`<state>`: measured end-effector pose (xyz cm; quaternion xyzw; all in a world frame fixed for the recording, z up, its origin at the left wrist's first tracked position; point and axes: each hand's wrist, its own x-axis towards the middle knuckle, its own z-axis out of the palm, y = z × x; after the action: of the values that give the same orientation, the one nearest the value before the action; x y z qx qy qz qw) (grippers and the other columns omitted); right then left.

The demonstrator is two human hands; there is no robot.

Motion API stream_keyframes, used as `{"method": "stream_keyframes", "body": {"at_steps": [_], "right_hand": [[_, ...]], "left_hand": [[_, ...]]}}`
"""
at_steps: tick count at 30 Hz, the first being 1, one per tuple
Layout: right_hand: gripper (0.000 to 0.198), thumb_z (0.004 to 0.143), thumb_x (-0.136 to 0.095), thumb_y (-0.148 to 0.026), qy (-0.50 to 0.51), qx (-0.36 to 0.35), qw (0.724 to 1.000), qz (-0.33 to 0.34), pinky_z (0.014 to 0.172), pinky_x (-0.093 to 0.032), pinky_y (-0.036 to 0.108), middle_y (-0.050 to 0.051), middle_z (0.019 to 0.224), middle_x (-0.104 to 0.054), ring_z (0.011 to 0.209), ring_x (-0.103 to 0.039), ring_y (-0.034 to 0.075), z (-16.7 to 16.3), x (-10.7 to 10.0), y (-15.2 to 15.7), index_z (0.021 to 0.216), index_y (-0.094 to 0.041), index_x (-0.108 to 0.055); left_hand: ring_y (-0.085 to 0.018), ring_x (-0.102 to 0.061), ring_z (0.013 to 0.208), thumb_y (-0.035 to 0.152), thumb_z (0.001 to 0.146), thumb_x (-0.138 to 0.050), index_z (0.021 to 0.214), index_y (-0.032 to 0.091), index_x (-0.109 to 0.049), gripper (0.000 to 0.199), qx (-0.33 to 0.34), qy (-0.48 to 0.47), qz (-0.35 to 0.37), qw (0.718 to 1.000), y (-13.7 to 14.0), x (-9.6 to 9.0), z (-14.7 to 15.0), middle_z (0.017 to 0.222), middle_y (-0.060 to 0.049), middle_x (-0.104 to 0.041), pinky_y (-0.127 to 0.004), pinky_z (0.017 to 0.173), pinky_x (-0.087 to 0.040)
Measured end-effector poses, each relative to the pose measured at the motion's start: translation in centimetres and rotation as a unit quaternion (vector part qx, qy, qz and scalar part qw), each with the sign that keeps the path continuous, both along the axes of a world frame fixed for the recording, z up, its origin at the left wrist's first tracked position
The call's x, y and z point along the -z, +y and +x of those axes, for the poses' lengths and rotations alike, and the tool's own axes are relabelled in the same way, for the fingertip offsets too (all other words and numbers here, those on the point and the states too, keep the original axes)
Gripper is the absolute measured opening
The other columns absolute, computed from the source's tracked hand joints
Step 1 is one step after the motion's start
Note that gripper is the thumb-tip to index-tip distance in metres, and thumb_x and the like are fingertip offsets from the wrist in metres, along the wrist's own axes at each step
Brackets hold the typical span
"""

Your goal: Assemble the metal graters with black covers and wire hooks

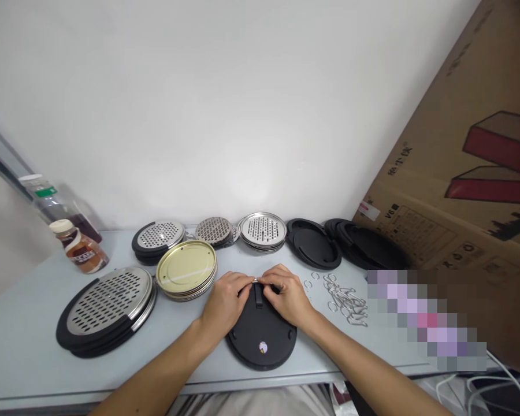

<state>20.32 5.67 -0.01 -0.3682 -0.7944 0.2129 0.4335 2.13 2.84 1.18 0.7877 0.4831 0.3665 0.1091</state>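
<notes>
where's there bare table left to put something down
Bare table: left of the large grater stack; between that stack and the left forearm; and a smaller patch between the wire clips and the right forearm. Crowded: along the wall, with smaller graters and black discs close together, and at the held disc.

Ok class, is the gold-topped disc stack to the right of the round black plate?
No, the gold-topped disc stack stands to the left of the round black plate, beside the left hand.
</notes>
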Motion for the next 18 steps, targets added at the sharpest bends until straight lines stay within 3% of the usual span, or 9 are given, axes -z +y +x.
{"method": "stream_keyframes", "body": {"at_steps": [10, 18], "right_hand": [[0.033, 0.075, -0.056, 0.000, -0.010, -0.008, 1.000, 0.019, 0.076, -0.050, 0.034, 0.005, 0.080, -0.070, 0.081, -0.060, 0.021, -0.10, 0.09, 0.16, 0.089, -0.022, -0.076], [0.031, 0.076, -0.056, 0.000, -0.028, -0.001, 0.999, 0.037, 0.075, -0.049, 0.034, 0.004, 0.077, -0.069, 0.079, -0.058, 0.020, -0.24, 0.19, -0.01, 0.085, -0.021, -0.075]], "left_hand": [[-0.022, -0.062, 0.086, 0.007, 0.090, -0.052, 0.105, 0.016, -0.072, 0.027, -0.009, 0.072, 0.021, 0.997, -0.59, 0.27, 0.51, 0.094, -0.008, -0.071, -0.037, 0.080, -0.054], [-0.020, -0.061, 0.083, 0.007, 0.091, -0.051, 0.102, 0.017, -0.073, 0.027, 0.013, 0.054, 0.036, 0.998, -0.41, 0.65, 0.31, 0.092, -0.006, -0.071, -0.035, 0.077, -0.054]]}}
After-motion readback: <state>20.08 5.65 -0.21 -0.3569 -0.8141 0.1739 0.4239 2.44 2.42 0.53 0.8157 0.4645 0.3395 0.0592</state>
